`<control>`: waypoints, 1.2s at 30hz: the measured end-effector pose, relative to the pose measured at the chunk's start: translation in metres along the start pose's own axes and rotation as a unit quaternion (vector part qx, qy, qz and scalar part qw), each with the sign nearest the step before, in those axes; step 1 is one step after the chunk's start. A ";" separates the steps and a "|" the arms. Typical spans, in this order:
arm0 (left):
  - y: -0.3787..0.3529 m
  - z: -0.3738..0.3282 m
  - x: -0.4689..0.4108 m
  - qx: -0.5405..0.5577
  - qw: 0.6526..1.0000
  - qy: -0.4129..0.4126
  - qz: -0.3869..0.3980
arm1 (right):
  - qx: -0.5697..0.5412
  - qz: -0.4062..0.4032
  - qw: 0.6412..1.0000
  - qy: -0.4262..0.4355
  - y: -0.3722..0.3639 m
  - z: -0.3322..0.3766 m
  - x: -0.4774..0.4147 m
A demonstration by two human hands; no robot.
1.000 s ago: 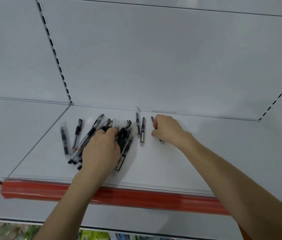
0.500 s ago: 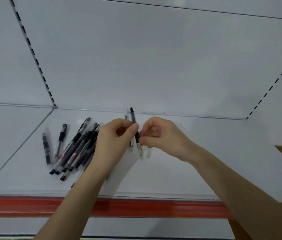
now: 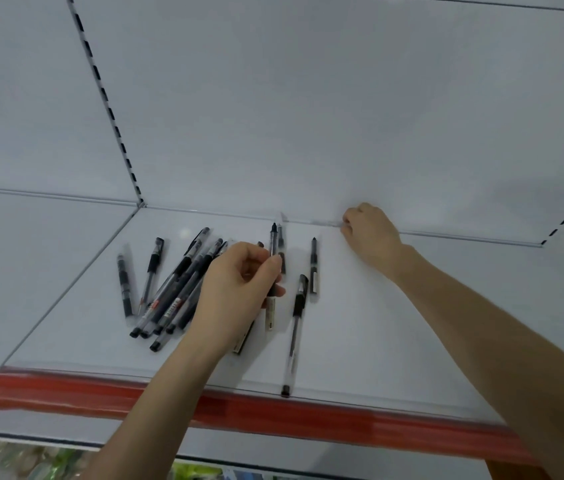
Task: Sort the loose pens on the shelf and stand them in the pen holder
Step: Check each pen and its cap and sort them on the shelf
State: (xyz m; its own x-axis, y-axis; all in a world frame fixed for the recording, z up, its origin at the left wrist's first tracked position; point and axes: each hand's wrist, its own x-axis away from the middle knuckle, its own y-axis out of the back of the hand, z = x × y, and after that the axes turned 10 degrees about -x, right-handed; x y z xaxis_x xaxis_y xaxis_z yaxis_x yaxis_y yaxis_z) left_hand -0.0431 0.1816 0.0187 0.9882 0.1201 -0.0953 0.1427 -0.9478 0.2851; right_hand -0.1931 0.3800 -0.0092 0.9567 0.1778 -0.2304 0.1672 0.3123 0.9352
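I see the left hand [image 3: 239,285] pinching a slim black-and-clear plastic pen [image 3: 273,242] over the white metal shelf [image 3: 395,334], beside a heap of similar loose pens [image 3: 169,299]. The right hand [image 3: 370,237] sits curled at the shelf's back edge; whether it holds anything, I cannot tell.

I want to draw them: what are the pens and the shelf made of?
The black-capped see-through pens look like clear glossy plastic: you can see through their barrels. The flat white shelf seems to be painted metal, smooth with a soft shine, but that's a guess.
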 end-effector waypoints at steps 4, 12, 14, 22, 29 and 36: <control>-0.001 0.000 -0.001 0.000 1.000 0.005 0.009 | -0.014 0.003 1.000 -0.004 0.002 -0.001 -0.002; -0.002 -0.005 -0.001 0.017 0.999 0.000 0.028 | -0.199 -0.009 0.978 -0.065 0.023 0.004 0.006; -0.002 -0.007 -0.001 0.023 0.999 -0.006 0.029 | -0.371 -0.038 0.924 -0.086 0.040 0.019 0.017; -0.008 -0.021 0.006 0.008 0.998 -0.048 0.040 | -0.636 -0.059 0.769 -0.021 0.090 0.074 0.069; -0.007 -0.023 0.008 0.010 0.998 -0.058 0.035 | -0.630 -0.052 0.774 -0.010 0.093 0.086 0.084; -0.004 -0.020 0.011 -0.012 0.997 -0.074 0.024 | -0.620 -0.037 0.784 0.010 0.085 0.092 0.093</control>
State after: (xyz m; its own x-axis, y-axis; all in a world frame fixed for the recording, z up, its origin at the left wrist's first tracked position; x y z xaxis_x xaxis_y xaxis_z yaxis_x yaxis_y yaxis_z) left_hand -0.0315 0.1931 0.0359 0.9749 0.0286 -0.2210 0.0992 -0.9437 0.3156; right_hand -0.0682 0.3369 0.0734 0.9490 0.1273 -0.2883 -0.1500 0.9870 -0.0579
